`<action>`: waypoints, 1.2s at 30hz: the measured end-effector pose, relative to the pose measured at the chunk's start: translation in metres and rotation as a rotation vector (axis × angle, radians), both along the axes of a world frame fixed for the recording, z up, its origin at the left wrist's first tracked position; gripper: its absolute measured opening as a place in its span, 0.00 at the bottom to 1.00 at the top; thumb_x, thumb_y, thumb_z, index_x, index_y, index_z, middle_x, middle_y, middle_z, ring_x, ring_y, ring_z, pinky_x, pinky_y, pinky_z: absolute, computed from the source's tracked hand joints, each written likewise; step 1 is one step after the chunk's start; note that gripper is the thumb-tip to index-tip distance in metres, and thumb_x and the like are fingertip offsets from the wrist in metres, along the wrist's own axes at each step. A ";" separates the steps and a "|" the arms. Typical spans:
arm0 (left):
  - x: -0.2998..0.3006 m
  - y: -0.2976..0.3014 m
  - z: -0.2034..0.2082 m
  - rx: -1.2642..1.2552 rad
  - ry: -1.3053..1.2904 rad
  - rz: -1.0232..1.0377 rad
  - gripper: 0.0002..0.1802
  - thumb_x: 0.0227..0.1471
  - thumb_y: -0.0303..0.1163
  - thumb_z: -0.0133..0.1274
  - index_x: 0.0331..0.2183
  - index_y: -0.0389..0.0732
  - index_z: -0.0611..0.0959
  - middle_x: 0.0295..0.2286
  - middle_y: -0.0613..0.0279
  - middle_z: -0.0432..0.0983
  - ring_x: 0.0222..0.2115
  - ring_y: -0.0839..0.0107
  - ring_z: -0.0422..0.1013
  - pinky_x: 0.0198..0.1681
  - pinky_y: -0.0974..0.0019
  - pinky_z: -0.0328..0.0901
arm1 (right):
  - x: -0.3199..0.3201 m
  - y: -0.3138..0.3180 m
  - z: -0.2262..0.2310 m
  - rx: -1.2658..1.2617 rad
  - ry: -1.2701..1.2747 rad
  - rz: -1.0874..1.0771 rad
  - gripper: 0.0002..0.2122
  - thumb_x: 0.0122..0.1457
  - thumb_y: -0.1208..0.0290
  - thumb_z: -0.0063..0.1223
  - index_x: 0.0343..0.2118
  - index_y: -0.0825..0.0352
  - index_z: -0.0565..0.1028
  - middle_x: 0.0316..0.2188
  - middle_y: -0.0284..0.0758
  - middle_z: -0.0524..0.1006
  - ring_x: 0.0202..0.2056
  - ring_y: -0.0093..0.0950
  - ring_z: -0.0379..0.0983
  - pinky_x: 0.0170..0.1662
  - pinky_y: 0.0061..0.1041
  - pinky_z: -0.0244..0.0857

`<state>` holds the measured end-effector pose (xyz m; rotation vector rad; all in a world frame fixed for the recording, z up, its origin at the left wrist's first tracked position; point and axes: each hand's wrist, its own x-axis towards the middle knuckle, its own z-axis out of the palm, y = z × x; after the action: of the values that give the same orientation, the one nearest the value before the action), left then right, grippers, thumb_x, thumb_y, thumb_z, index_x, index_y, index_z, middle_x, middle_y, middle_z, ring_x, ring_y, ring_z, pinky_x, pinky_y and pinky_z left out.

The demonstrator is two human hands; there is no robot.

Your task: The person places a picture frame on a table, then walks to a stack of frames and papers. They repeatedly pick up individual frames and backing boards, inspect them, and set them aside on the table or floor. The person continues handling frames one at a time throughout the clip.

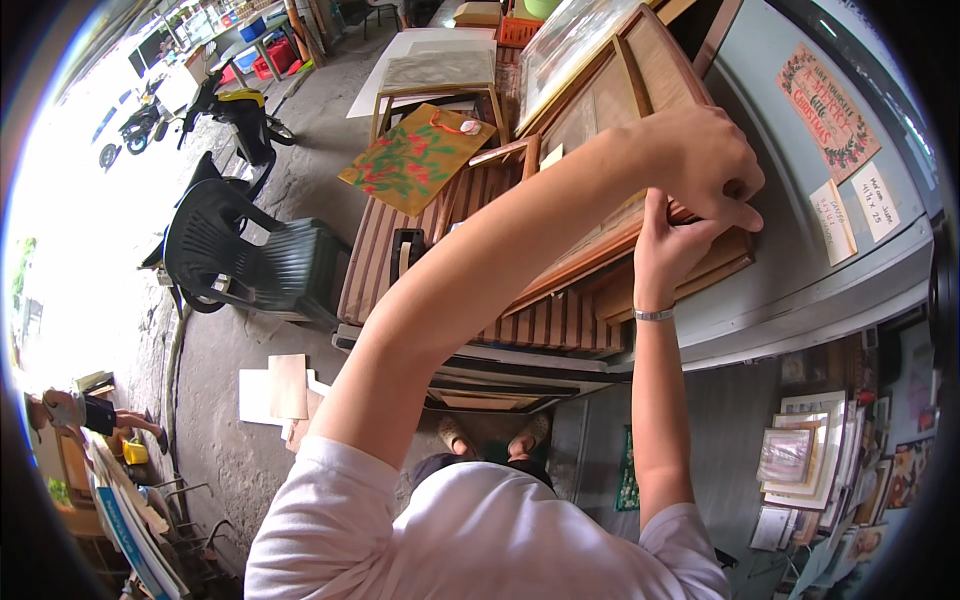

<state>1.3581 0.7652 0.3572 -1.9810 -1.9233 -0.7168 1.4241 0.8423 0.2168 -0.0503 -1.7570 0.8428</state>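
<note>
A large wooden picture frame point(590, 250) with a reddish-brown edge lies tilted on the slatted wooden table point(375, 255). My left arm reaches across it, and my left hand point(705, 165) is curled closed above its near right corner. What those fingers hold, if anything, is hidden. Just below, my right hand point(677, 245), with a metal band at the wrist, grips the frame's corner between thumb and fingers. The two hands almost touch. Beneath that corner lies another brown wooden frame point(720, 262). A clear-wrapped sheet point(575, 55) rests at the far side.
A gold panel painted with red flowers point(418, 160) and a tape dispenser point(405, 250) sit on the table's left. A green plastic chair point(250, 245) stands beyond. On the right is a grey surface point(745, 100) with signs; stacked frames point(800, 460) lean lower right.
</note>
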 end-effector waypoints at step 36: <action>-0.003 -0.001 0.037 -0.291 -0.262 0.074 0.32 0.61 0.53 0.49 0.20 0.34 0.83 0.22 0.43 0.79 0.28 0.48 0.76 0.40 0.48 0.69 | -0.107 -0.124 -0.126 -0.075 -0.916 0.491 0.13 0.62 0.74 0.56 0.45 0.73 0.69 0.40 0.50 0.76 0.38 0.47 0.77 0.40 0.39 0.74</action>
<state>1.3546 0.7642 0.3940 -2.0508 -2.3597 -0.7434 1.3175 0.7182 0.0904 -0.0611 -2.6528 1.3772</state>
